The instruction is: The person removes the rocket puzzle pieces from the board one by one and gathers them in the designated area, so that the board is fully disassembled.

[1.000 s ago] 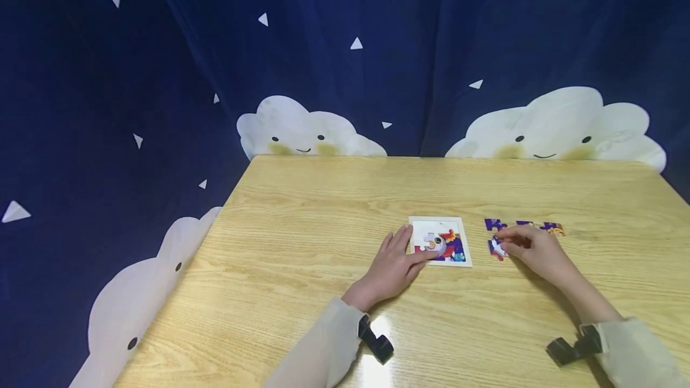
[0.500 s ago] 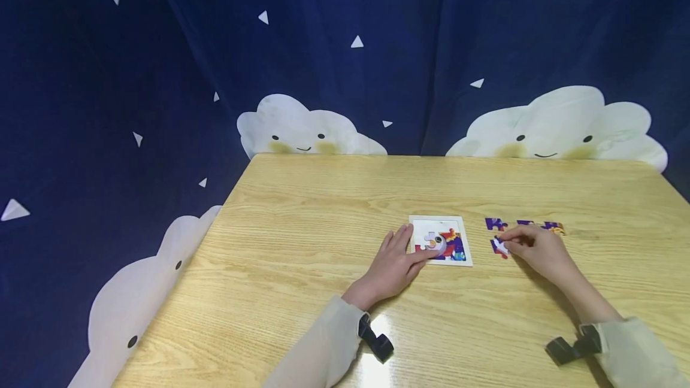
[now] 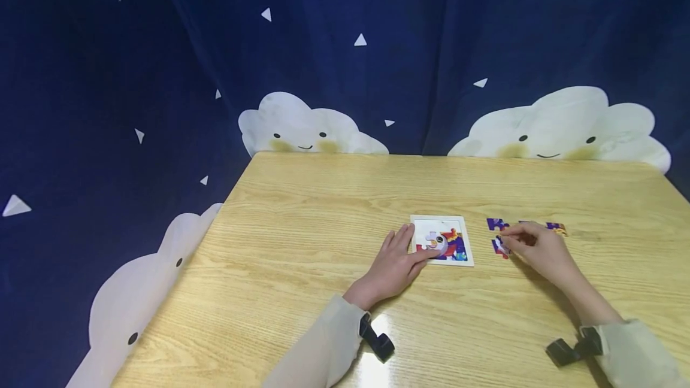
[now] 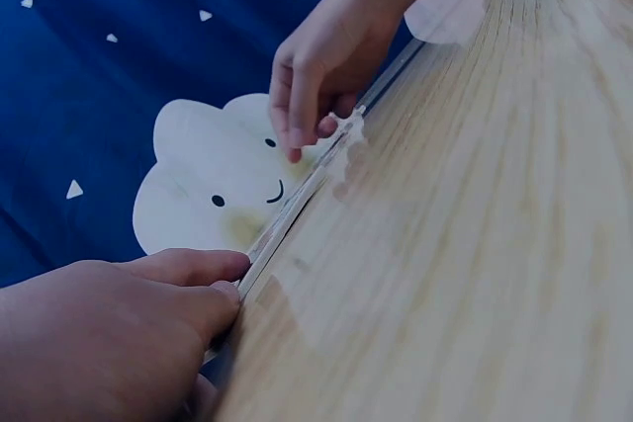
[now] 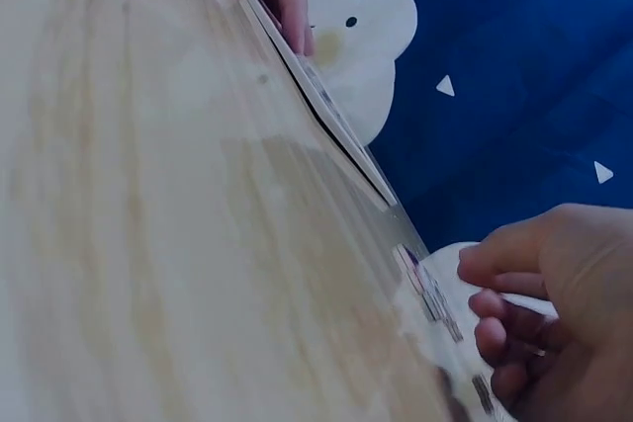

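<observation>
A square white-framed jigsaw puzzle point(image 3: 455, 218), partly filled with coloured pieces showing a round eye, lies on the table. My left hand point(image 3: 389, 268) rests at its left side, fingers straight along the frame's edge and thumb reaching over the lower part. In the left wrist view, that hand's thumb and forefinger meet the frame's edge. To the right of the frame, my right hand point(image 3: 541, 250) pinches a purple, white and red puzzle piece point(image 3: 497, 246) by its right side, low over the table. The fingertips cover part of that piece.
Loose puzzle pieces lie beyond the right hand: a purple one point(image 3: 495, 224) and an orange one point(image 3: 556, 229), with another between them partly hidden by the hand. The wooden table point(image 3: 312, 214) ends at a dark blue curtain point(image 3: 323, 29) with white clouds.
The piece at my right fingertips has turned a little and shifted slightly right. My left hand and the frame have stayed in place.
</observation>
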Demonstrator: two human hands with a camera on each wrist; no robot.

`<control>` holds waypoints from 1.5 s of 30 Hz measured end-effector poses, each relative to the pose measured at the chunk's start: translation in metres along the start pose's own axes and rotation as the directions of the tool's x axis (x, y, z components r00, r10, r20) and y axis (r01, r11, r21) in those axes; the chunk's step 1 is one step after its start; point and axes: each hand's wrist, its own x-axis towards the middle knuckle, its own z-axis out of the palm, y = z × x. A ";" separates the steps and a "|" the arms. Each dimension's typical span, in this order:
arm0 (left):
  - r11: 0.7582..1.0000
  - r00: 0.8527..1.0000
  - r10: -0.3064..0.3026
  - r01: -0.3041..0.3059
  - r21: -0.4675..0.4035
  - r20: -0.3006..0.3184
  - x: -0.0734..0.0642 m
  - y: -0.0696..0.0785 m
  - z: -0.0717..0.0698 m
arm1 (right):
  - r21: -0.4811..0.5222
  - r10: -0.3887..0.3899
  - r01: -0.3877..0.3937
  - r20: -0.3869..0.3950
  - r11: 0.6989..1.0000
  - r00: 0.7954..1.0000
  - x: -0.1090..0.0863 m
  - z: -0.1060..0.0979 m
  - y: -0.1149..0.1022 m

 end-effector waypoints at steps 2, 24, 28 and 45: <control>1.000 1.000 -0.004 0.004 0.003 0.006 0.000 0.000 -0.001 | 0.014 -0.025 0.026 -0.022 1.000 0.999 0.001 0.004 -0.005; 0.998 1.000 0.010 -0.011 0.059 0.016 0.002 -0.001 0.001 | 0.103 -0.076 0.059 0.175 0.993 0.982 0.033 0.058 -0.059; 0.998 1.000 0.014 -0.015 0.069 0.013 0.002 -0.002 0.002 | 0.088 -0.069 0.051 0.218 0.995 0.973 0.036 0.060 -0.062; 0.996 1.000 0.024 -0.025 0.086 0.005 0.003 -0.003 0.004 | 0.036 -0.071 0.062 0.341 0.997 0.937 0.044 0.060 -0.068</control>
